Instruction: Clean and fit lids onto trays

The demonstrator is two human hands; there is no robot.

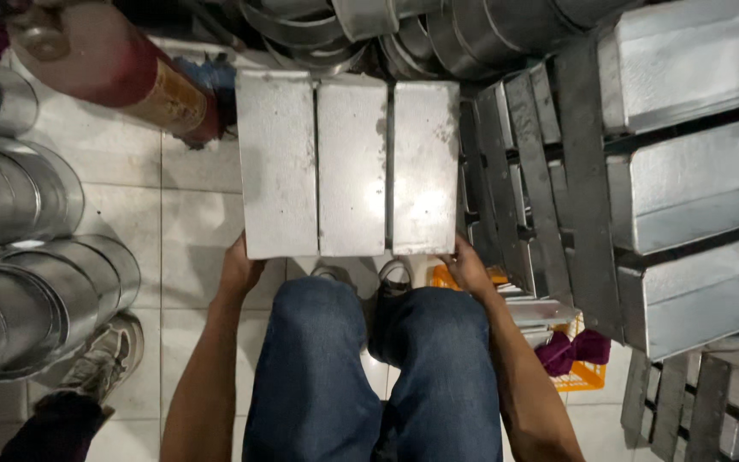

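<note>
A set of three joined rectangular metal tins (348, 167) lies bottom-up in front of my knees, over the tiled floor. My left hand (239, 272) grips its near left corner. My right hand (467, 267) grips its near right corner. My fingers are hidden beneath the tins' edge. My jeans-clad knees (369, 359) fill the lower middle of the view, with my shoes just showing below the tins.
Stacks of similar metal tin sets (686, 180) crowd the right side. Round metal pans (19, 257) pile up at the left and along the top. A red cylinder (117, 68) lies top left. An orange crate (579, 372) sits under the right stack. Another person's shoe (104, 355) rests lower left.
</note>
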